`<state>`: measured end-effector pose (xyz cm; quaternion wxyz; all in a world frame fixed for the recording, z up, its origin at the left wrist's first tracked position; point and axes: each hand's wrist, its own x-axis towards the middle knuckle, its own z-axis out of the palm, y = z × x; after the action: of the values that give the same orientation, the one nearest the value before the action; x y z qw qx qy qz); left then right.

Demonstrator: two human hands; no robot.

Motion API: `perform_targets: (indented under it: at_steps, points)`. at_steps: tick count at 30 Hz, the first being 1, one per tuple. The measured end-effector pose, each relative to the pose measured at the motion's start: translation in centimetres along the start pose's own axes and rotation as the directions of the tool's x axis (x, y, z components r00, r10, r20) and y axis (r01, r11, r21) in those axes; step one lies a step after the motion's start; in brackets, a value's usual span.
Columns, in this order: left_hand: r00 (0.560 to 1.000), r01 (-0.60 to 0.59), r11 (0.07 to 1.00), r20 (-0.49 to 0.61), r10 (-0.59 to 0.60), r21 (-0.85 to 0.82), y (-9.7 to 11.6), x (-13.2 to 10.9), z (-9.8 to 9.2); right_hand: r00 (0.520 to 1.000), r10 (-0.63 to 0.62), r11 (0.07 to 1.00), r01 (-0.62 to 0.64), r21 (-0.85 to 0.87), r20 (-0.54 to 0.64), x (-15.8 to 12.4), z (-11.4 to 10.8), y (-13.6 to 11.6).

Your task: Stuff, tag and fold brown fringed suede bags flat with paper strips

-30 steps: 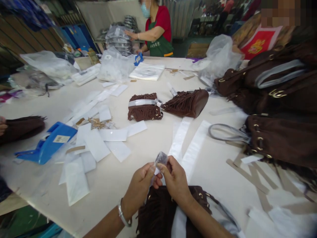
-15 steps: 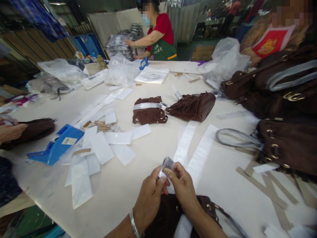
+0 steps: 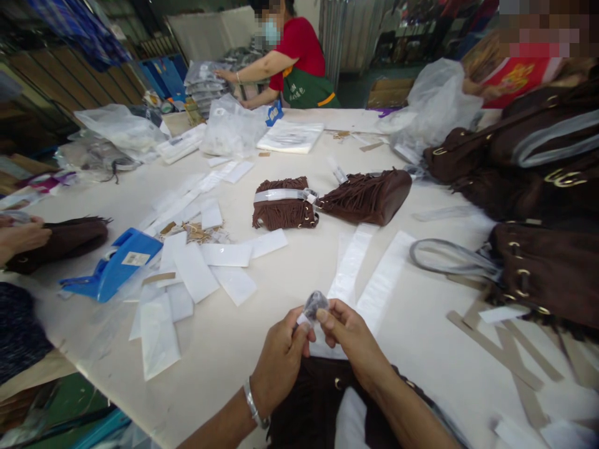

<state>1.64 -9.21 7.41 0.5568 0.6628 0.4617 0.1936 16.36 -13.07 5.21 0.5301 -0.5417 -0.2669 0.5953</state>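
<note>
Both my hands pinch a small dark piece wrapped in clear plastic (image 3: 316, 305), with a bit of white on its left side. My left hand (image 3: 283, 355), with a silver bangle at the wrist, grips the white part. My right hand (image 3: 349, 330) has its thumb and fingers on the wrapped end. What exactly the piece is cannot be made out. Just below lies a dark brown bag (image 3: 313, 399), partly hidden by my forearms, with a white strip (image 3: 350, 418) across it. Beyond my hands, long white plastic sleeves (image 3: 384, 274) lie on the table.
Two brown fringed bags (image 3: 285, 204) lie mid-table; more brown bags (image 3: 543, 268) are heaped right. A blue tape dispenser (image 3: 115, 265) and white packets (image 3: 194, 271) are left. A person's hand (image 3: 25, 237) holds a bag there. Another person (image 3: 299, 56) handles plastic-wrapped stacks behind the table.
The wrapped piece has turned in my fingers and shows a rounder dark end. My right thumb has shifted along it. The person at the back has leaned further left.
</note>
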Motion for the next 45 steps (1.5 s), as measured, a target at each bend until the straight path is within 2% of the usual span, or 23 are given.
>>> perform_targets:
  at_steps: [6, 14, 21, 29, 37, 45]
  points:
    - [0.999, 0.0, 1.0, 0.055, 0.002, -0.031, 0.4, 0.0, 0.0, 0.999, 0.034, 0.978, -0.029, 0.205, -0.024, 0.4, 0.3, 0.0]
    - [0.998, 0.004, 0.999, 0.071, 0.0, -0.05, 0.1, 0.2, 0.1, 0.996, 0.088, 0.953, -0.089, 0.288, 0.014, 0.8, 0.2, 0.8]
    - [0.997, 0.011, 1.0, 0.072, -0.009, -0.027, 0.0, 0.3, 0.5, 0.989, 0.135, 0.954, -0.147, 0.26, 0.065, 0.7, 0.1, 1.3]
    - [0.997, 0.038, 0.999, 0.073, -0.038, 0.003, 0.3, 0.6, 0.6, 0.998, 0.058, 0.972, -0.061, 0.226, 0.021, 0.6, 0.3, 1.1]
    - [0.998, 0.028, 0.999, 0.062, -0.03, 0.033, 0.0, 0.7, 0.8, 0.997, 0.043, 0.965, -0.056, 0.255, 0.056, 0.5, 0.2, 1.4]
    - [0.998, 0.046, 0.996, 0.046, -0.05, 0.079, 0.0, 0.9, 0.9, 0.997, 0.022, 0.976, -0.037, 0.213, 0.07, 0.5, 0.7, 1.3]
